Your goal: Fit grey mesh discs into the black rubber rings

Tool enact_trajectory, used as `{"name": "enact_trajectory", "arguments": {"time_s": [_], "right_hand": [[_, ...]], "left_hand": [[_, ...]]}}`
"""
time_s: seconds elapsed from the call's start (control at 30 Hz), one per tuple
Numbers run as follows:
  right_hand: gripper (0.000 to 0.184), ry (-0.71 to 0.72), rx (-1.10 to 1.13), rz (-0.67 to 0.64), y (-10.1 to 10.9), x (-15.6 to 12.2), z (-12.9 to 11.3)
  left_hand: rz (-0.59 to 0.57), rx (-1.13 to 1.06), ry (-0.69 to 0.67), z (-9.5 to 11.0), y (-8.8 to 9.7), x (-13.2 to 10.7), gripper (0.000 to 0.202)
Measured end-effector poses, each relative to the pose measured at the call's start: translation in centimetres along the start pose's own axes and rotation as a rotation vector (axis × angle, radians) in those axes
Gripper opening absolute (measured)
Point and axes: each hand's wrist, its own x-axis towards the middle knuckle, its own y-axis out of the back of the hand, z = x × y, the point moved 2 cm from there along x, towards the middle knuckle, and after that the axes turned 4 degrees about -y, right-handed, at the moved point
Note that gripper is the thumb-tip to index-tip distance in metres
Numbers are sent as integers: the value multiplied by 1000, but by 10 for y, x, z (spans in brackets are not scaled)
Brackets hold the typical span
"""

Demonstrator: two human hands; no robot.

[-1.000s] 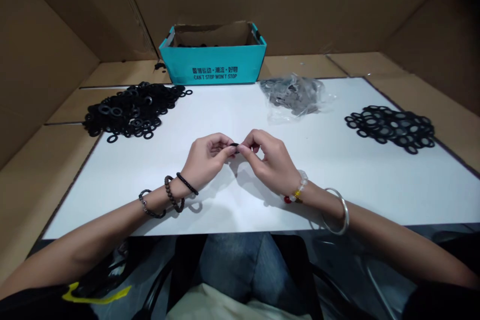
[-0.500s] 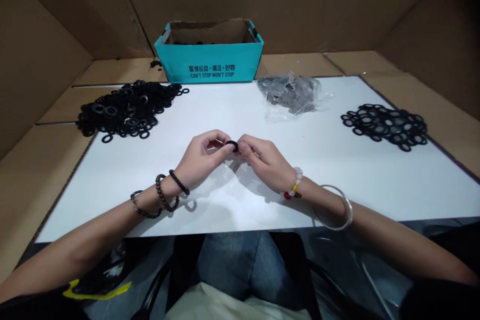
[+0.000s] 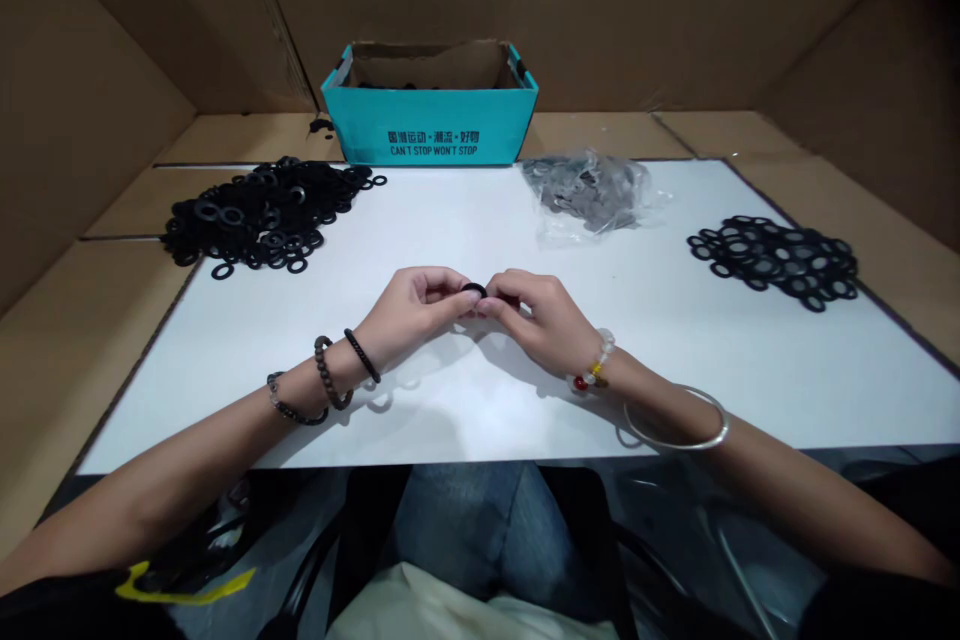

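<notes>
I log my left hand [image 3: 409, 308] and right hand [image 3: 544, 320] pinching one black rubber ring [image 3: 474, 289] between their fingertips, held above the white board [image 3: 750, 370], well apart from the heaped rings [image 3: 262, 215].

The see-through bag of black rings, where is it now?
In the head view, the clear plastic bag lies near the far edge of the white board, just right of the teal box, with the smaller pile of black rings further right.
</notes>
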Motion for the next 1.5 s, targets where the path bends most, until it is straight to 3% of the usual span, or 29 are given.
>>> {"name": "enact_trajectory", "arguments": {"time_s": [0.07, 0.2, 0.57, 0.67, 0.77, 0.93, 1.0, 1.07, 1.17, 1.3, 1.5], "right_hand": [[10, 73, -41, 44, 3, 1, -1], [25, 236, -165, 65, 7, 2, -6], [17, 180, -309, 242, 0, 3, -8], [20, 145, -375, 228, 11, 9, -1], [24, -87, -502, 296, 54, 12, 28], [31, -990, -753, 516, 156, -17, 110], [27, -1216, -754, 561, 179, -32, 136], [13, -1328, -690, 638, 189, -43, 153], [18, -1327, -642, 689, 189, -51, 166], [22, -1261, -632, 696, 186, -56, 170], [12, -997, -734, 693, 177, -44, 149]], "left_hand": [[23, 5, 38, 0, 1, 0, 18], [63, -18, 49, 1, 1, 0, 17], [15, -76, 76, -2, -3, -1, 19], [19, -9, 49, -1, -2, 1, 25], [80, 230, -74, 3, 12, 9, 30], [308, 970, -246, 22, 69, 23, 18], [371, 1317, -197, 31, 94, 23, 16], [407, 1470, -90, 39, 115, 19, 15], [410, 1474, -2, 45, 133, 13, 19], [447, 1467, 109, 43, 141, 15, 17], [427, 1434, 169, 40, 145, 19, 8]]}}
